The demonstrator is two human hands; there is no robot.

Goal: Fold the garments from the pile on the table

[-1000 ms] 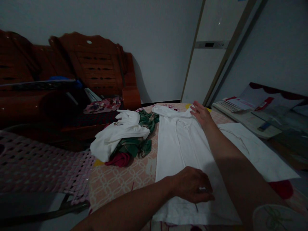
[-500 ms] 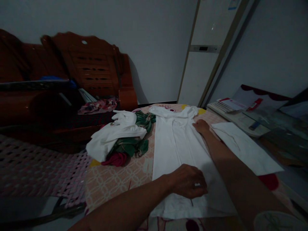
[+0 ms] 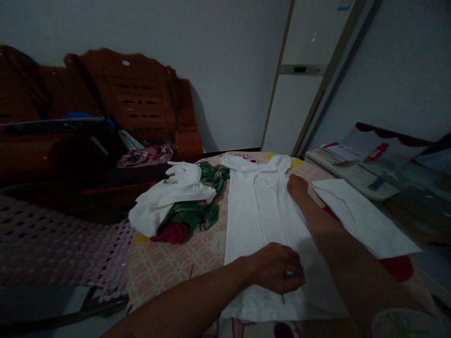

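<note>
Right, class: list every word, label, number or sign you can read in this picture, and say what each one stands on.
No text can be read.
Booklets with red print on the right: print blurred, too small.
Blue sticker at the top of the pale door: cut off, unreadable.
Dark panel on the door: no figures legible.
White garment under the left hand and right hand: no lettering visible.

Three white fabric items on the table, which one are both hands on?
The long white garment spread flat mid-table: left hand near its hem, right hand near its top. The crumpled white shirt and folded white cloth lie untouched.
</note>
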